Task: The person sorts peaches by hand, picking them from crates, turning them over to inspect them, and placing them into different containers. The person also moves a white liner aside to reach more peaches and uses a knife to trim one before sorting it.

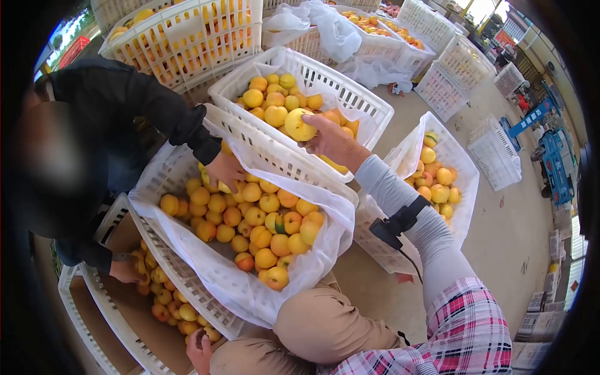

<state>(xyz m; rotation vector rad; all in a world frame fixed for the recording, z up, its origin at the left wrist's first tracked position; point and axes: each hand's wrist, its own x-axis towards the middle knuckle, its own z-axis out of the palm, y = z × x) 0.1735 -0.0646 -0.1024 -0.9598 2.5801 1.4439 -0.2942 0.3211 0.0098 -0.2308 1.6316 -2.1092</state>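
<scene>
A yellow fruit (300,124) is held in my right hand (331,142), above a white crate (369,105) of yellow-orange fruit at the upper centre. Low in the view, my left hand (199,351) has its fingers curled around something dark, partly hidden, beside the fruit (185,312) in the lower left crate. Between my hands stands a lined crate (312,195) full of fruit. A co-worker's hand (226,170) reaches onto its fruit at the far left end, and the co-worker's other hand (127,270) touches fruit in the lower left crate.
The co-worker's dark sleeve (144,100) comes in from the left. Another lined crate (465,187) of fruit stands at the right. Stacked crates (187,44) and a clear plastic bag (331,31) are behind. Farther right are an upended crate (494,153) and blue equipment (553,159).
</scene>
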